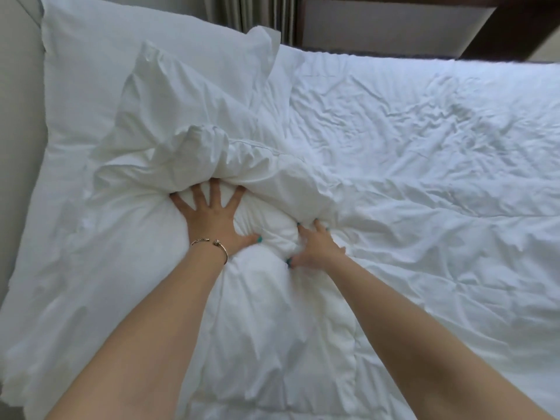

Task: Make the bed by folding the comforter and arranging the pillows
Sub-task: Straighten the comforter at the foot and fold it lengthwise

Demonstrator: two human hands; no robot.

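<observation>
Here, both hands are on the bed, pressing a bunched fold of the white, crumpled fabric comforter (394,177). The left hand (212,219), with a thin gold bracelet (212,242) at its wrist, lies flat with fingers spread wide. The right hand (315,247), just beside it, curls its fingers into the fold. Beyond the left hand two plump white pillows (121,86) overlap, their long axes running away from the hands toward dark wooden furniture (394,22).

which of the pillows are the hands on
The crumpled front pillow: the left hand presses flat on it. The smooth, larger pillow behind it by the headboard goes untouched.
</observation>
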